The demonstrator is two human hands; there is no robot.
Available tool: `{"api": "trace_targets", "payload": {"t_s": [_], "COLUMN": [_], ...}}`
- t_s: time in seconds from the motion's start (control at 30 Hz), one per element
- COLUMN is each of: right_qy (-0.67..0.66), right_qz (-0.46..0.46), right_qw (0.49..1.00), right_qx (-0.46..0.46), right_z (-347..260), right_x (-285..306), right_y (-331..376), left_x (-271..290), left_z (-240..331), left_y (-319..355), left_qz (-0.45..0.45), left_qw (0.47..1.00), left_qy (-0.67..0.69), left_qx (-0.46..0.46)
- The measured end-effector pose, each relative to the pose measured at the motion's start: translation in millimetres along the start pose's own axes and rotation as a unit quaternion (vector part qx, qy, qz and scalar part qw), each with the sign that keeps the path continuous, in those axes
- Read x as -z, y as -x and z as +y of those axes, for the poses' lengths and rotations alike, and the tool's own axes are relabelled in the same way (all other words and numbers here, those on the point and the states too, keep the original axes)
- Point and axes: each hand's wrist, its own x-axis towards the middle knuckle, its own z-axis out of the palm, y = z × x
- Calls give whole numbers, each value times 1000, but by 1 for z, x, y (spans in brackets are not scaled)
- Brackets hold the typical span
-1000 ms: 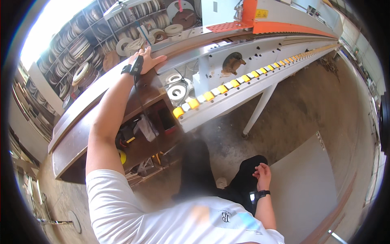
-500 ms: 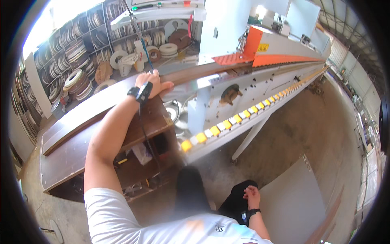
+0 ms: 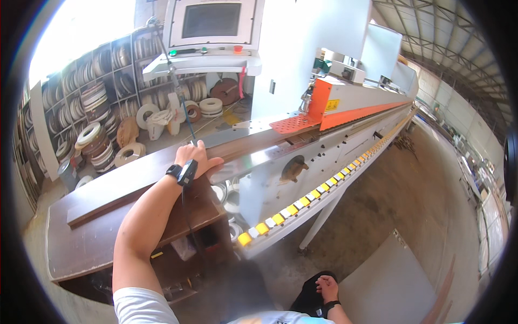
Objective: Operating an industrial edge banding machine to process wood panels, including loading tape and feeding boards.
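A long brown board (image 3: 116, 195) lies across the dark brown worktable (image 3: 135, 222) and runs toward the long machine on the right. My left hand (image 3: 193, 158) rests on the board near the table's right end, with its thumb stretched out and its fingers reaching over the top. Its wrist carries a black band and a small device with a cable. Low in the view, my right hand (image 3: 327, 288) hangs beside my dark-clad knee. Its fingers are loosely bent and nothing shows in them.
The machine has an orange guard (image 3: 324, 105), a control panel (image 3: 210, 24) and a row of yellow and white rollers (image 3: 292, 209). Shelves of edge-band rolls (image 3: 89, 81) stand behind. A grey sheet (image 3: 391, 281) leans at my right.
My view has tilted up, bringing the control panel's screen into sight. The board has slid slightly right, its left end farther from the table's left edge. My left hand stays on it.
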Motion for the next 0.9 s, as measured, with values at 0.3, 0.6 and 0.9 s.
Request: {"api": "trace_targets", "payload": {"t_s": [0.3,0.6,0.9], "right_qy": [-15,-41,-99], "right_qz": [5,-13,-8], "right_qw": [1000,998,995], "right_qx": [11,50,17], "right_z": [0,21,18], "right_x": [5,25,34], "right_y": [3,6,18], "left_x": [7,11,39], "left_z": [7,-12,-122], "left_y": [2,23,149], "left_qz": [3,17,106], "left_qw": [1000,997,992], "left_qy": [-25,-62,-22], "left_qx": [-4,-39,-65]}}
